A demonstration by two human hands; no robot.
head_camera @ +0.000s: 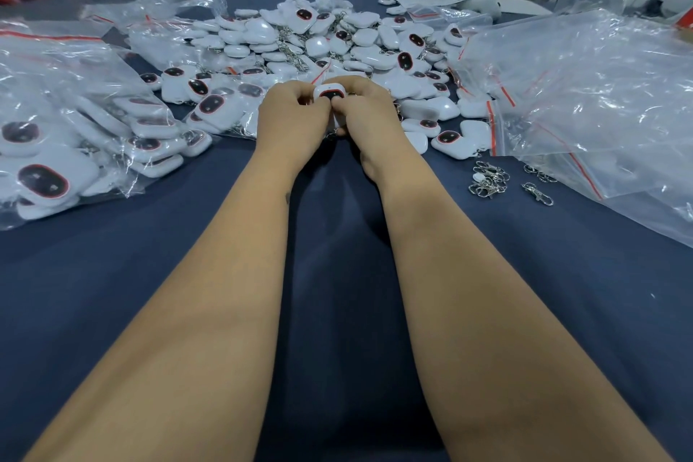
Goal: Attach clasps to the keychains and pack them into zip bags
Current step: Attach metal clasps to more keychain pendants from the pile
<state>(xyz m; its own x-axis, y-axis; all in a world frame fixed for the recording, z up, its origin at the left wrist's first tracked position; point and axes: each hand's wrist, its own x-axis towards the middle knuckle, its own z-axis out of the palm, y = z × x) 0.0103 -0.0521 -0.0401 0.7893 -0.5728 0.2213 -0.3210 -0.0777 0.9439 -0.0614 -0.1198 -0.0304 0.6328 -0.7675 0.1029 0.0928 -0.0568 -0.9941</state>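
Left hand [294,112] and right hand [362,105] fingers pinch one white keychain [330,93] at 12 o'clock above the tabletop [337,311] — steady it, seat clasp fully — spare clasps [491,180] at 3 o'clock.

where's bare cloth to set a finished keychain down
Bare cloth lies outside each forearm: on the left below the filled bags, on the right below the loose clasps. It is crowded beyond the hands, left and right, which hold a keychain at the pile; empty bags fill the right.
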